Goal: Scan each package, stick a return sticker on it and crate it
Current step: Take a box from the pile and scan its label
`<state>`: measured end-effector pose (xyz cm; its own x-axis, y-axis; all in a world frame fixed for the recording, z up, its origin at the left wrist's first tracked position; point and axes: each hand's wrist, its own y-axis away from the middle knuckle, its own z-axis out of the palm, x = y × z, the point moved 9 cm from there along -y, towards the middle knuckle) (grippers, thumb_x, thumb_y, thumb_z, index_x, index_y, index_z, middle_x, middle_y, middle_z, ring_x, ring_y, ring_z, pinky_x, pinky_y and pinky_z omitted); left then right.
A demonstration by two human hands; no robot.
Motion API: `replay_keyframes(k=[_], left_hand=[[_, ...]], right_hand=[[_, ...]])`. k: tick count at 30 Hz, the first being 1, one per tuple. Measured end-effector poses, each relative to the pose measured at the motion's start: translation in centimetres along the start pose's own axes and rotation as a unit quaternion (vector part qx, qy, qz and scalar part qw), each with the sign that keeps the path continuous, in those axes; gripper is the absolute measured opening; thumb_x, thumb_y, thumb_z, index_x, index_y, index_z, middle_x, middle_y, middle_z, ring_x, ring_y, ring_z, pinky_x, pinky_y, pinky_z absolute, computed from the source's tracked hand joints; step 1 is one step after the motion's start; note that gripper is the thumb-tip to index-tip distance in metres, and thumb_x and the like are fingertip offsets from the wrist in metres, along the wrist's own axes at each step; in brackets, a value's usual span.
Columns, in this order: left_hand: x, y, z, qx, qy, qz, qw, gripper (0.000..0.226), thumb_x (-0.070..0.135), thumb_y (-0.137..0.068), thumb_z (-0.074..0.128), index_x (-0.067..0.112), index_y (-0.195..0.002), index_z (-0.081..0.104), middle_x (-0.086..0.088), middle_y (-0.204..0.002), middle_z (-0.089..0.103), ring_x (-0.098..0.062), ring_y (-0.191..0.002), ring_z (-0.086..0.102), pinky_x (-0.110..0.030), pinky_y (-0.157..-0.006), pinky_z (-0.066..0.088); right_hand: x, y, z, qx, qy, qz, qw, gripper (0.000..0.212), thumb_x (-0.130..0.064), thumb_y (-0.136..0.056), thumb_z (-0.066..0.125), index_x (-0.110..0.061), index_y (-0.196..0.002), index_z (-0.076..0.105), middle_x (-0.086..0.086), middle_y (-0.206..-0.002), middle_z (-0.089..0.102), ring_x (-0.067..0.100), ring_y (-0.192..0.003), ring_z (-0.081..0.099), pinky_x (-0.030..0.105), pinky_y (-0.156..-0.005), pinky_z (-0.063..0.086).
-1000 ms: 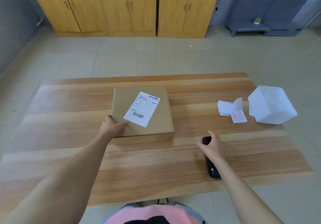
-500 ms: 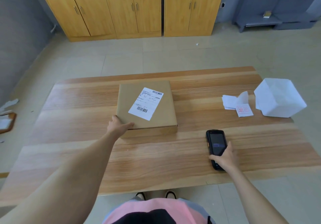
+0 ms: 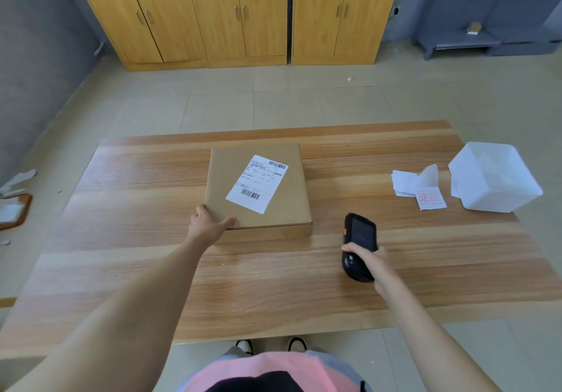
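Head view: right hand (image 3: pixel 372 262) grips scanner (image 3: pixel 360 233), long axis near-far, screen end far. Left hand (image 3: pixel 206 224) holds package (image 3: pixel 292 203) at near-left corner.

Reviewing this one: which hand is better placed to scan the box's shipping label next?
Right. The right hand grips the scanner just right of the box, its top end pointing up the table beside the label. The left hand holds the box's near-left corner, probably steadying it.

Red "退回" on sticker (image 3: pixel 431 199)
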<state>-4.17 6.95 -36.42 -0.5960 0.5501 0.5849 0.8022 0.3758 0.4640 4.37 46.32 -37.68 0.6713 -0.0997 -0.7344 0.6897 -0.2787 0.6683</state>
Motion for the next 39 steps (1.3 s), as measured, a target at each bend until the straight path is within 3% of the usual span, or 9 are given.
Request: replay_keyframes(k=[7, 15, 20, 23, 29, 39], left_hand=[[0.0, 0.4, 0.1, -0.002, 0.010, 0.010, 1.000, 0.089, 0.041, -0.076, 0.074, 0.012, -0.143, 0.023, -0.014, -0.137, 0.035, -0.033, -0.127, 0.038, -0.046, -0.107, 0.034], [0.2, 0.9, -0.1, 0.005, 0.003, 0.027, 1.000, 0.092, 0.045, -0.077, 0.072, 0.011, -0.146, 0.020, -0.014, -0.141, 0.033, -0.035, -0.129, 0.036, -0.046, -0.107, 0.033], [0.3, 1.2, -0.2, 0.009, -0.012, 0.032, 0.999, 0.094, 0.048, -0.078, 0.070, 0.010, -0.147, 0.017, -0.016, -0.142, 0.033, -0.036, -0.130, 0.034, -0.047, -0.108, 0.031], [0.5, 1.3, -0.2, 0.011, -0.023, 0.039, 0.999, 0.093, 0.049, -0.079, 0.068, 0.010, -0.147, 0.017, -0.016, -0.141, 0.034, -0.036, -0.129, 0.036, -0.047, -0.107, 0.032], [0.7, 1.5, -0.4, 0.005, -0.043, 0.044, 0.998, 0.092, 0.049, -0.082, 0.066, 0.009, -0.147, 0.015, -0.016, -0.140, 0.033, -0.037, -0.128, 0.036, -0.047, -0.104, 0.032], [0.8, 1.2, -0.7, -0.010, -0.065, 0.045, 0.997, 0.090, 0.052, -0.080, 0.066, 0.008, -0.144, 0.020, -0.016, -0.136, 0.034, -0.037, -0.126, 0.038, -0.047, -0.101, 0.035]], right_hand=[[-8.0, 4.3, 8.1, -0.165, -0.122, -0.064, 0.977, 0.064, -0.019, -0.063, 0.083, -0.006, -0.120, 0.057, 0.008, -0.098, 0.070, 0.020, -0.084, 0.067, 0.029, -0.067, 0.052], [-7.9, 7.5, 14.6, -0.263, -0.078, -0.062, 0.960, 0.085, -0.020, -0.044, 0.084, -0.012, -0.123, 0.052, 0.004, -0.098, 0.070, 0.017, -0.082, 0.067, 0.029, -0.068, 0.053], [-4.6, 7.8, 16.2, -0.251, 0.021, -0.045, 0.967, 0.098, -0.028, -0.031, 0.078, -0.017, -0.123, 0.050, -0.001, -0.099, 0.069, 0.016, -0.092, 0.065, 0.030, -0.082, 0.051], [-3.5, 8.3, 17.2, -0.242, 0.050, -0.047, 0.968, 0.095, -0.031, -0.030, 0.077, -0.019, -0.120, 0.048, -0.002, -0.104, 0.066, 0.014, -0.095, 0.063, 0.026, -0.078, 0.049], [-3.3, 9.0, 18.6, -0.219, 0.035, -0.052, 0.974, 0.074, -0.018, -0.048, 0.074, -0.016, -0.117, 0.047, -0.001, -0.103, 0.065, 0.012, -0.090, 0.062, 0.022, -0.068, 0.048], [-3.0, 8.9, 19.3, -0.208, 0.002, -0.024, 0.978, 0.074, -0.018, -0.042, 0.077, -0.015, -0.111, 0.052, 0.007, -0.100, 0.067, 0.023, -0.088, 0.065, 0.033, -0.073, 0.053]])
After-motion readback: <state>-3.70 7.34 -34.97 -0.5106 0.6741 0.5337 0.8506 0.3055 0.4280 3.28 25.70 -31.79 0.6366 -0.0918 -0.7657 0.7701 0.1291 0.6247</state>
